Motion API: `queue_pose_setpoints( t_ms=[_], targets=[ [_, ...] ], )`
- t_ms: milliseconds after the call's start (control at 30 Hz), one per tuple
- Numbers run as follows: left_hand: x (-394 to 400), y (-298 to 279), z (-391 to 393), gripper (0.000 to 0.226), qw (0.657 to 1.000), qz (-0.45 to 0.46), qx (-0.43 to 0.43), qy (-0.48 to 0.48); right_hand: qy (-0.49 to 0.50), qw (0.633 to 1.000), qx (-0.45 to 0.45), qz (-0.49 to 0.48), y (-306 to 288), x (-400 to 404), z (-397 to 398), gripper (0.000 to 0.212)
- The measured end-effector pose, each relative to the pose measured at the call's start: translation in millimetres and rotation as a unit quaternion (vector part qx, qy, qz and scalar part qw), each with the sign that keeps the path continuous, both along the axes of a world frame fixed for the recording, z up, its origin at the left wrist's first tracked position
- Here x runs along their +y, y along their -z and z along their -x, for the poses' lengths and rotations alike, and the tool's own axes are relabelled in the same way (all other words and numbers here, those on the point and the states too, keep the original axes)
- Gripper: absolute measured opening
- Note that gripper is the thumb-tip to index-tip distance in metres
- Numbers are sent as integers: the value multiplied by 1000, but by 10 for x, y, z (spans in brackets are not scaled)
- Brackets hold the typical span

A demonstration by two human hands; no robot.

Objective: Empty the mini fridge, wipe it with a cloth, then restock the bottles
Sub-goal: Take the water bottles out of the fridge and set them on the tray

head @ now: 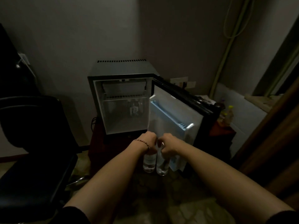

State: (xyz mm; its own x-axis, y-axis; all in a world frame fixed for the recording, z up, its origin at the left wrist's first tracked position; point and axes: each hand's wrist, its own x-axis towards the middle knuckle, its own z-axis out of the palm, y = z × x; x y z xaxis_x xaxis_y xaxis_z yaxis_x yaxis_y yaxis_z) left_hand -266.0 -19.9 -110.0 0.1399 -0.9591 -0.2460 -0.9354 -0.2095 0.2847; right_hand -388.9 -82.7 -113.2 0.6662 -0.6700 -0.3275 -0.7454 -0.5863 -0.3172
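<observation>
Dim room, seen from the head cam, left to right. Far left of the grip: a black padded office chair [32, 126], smooth and rounded, its chrome base catching a little light; behind it a plain grey wall [80, 29].

Centre, beyond and above the grip: the mini fridge [123, 101], a boxy dark cabinet w/ a slotted vent strip along the top rear, white plastic liner, a wire shelf near the top; something small stands at the back of the lower compartment, too dim to tell what.

At the grip: left hand [148, 143], thin bracelet at the wrist, curled round the top of the left bottle [149, 162]; right hand [167, 145] curled round the top of the right bottle [162, 165]; both bottles clear plastic cylinders, pale labels, upright, side by side and just touching, held in front of the fridge's open mouth.

Right of the grip: the fridge door [176, 117] swung wide, white inner panel w/ a pale blue ribbed rack; beyond it a yellow-capped bottle [229, 115]; far right a brown wooden edge [275, 126].
</observation>
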Motion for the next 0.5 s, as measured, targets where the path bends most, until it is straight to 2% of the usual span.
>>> queue_pose_setpoints(
  t_ms=[133, 267, 500],
  targets=[
    [-29, -31, 505, 23, 1000, -24, -19, 6, -28, 999, 18, 26, -21, -41, 583, 21],
    [-34, -34, 1139, 24, 998, -36, -38, 21, -32, 999, 8, 4, -15, -141, 1195, 26],
    [-192, 139, 2003, 19, 997, -75, 11, -13, -58, 998, -17, 9, 24, -417, 2151, 21]
  ],
)
